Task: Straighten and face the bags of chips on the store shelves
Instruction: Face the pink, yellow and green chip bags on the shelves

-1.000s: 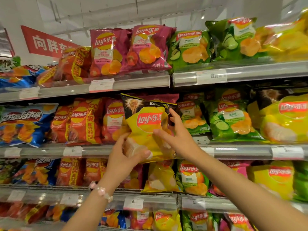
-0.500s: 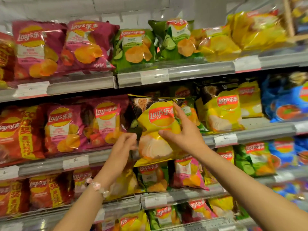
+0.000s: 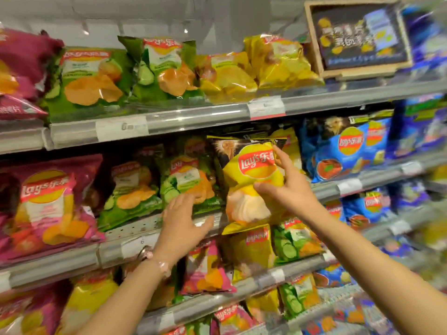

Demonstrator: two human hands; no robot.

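Fingers (image 3: 281, 159) and thumb of the right hand (image 3: 289, 183) pinch a yellow chip bag (image 3: 251, 180) by its right side, the index finger lying up along the bag's edge near the red logo and the thumb pressing across its front lower down. The bag stands upright with its face out, held at the front of the middle shelf (image 3: 135, 229), its bottom edge hanging just past the shelf's lip. The left hand (image 3: 182, 220) holds nothing; its fingers are spread and relaxed, reaching over the shelf edge toward a green chip bag (image 3: 186, 180) just left of the yellow one, the fingertips at or very near that bag's lower part, though contact is not clear. A beaded bracelet (image 3: 157, 261) sits on the left wrist.

Further left on the same shelf lie another green bag (image 3: 130, 189) and a pink bag (image 3: 50, 204), both leaning back. To the right of the yellow bag stand blue bags (image 3: 348, 153). The upper shelf (image 3: 193, 117) carries green and yellow bags, with a framed sign (image 3: 358, 37) at its right end. Lower shelves hold more pink, yellow and green bags, partly blurred.
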